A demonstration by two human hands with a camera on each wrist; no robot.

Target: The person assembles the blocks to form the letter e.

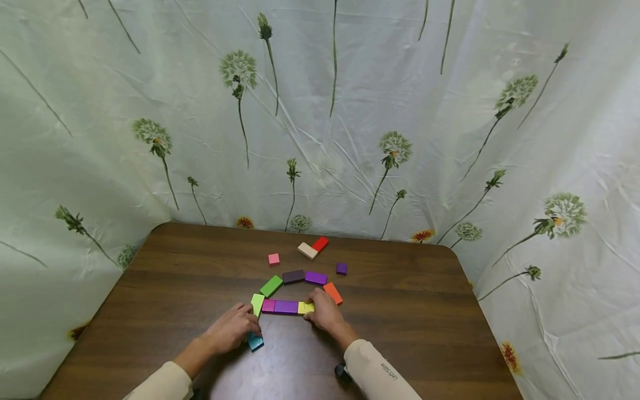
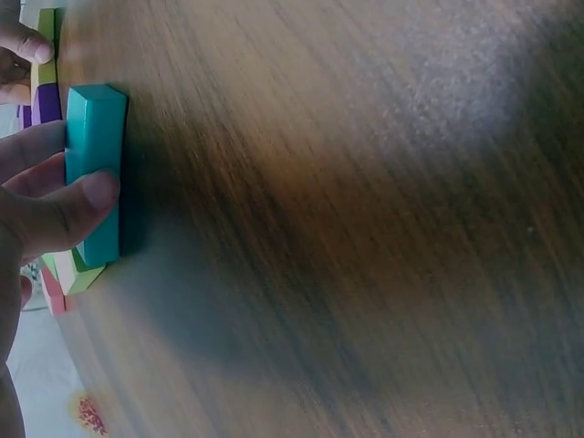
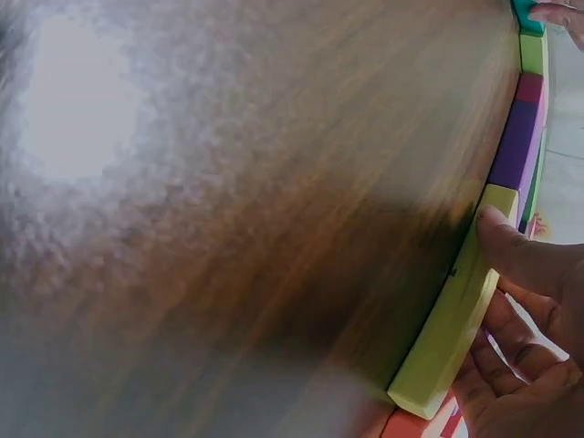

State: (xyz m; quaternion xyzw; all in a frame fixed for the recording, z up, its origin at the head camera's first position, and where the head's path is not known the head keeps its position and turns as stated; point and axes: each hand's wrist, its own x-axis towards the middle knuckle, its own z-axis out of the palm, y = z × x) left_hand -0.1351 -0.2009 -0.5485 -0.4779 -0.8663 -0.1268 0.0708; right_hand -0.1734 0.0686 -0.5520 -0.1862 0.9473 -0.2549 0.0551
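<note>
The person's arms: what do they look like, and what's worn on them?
The left sleeve and right sleeve are pale cream, leaving the left hand and right hand bare, without gloves. The right sleeve bears a dark marking, too small to read; beside its end shows a small black object.

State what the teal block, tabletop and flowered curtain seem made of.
Teal block: probably painted wood, possibly plastic; smooth, slightly glossy, with even colour and light sheen on its faces.
Tabletop: likely wood or laminate, semi-gloss; streaked grain, some glare.
Flowered curtain: fabric or plastic sheet, softly shiny; creases fit either.
</note>
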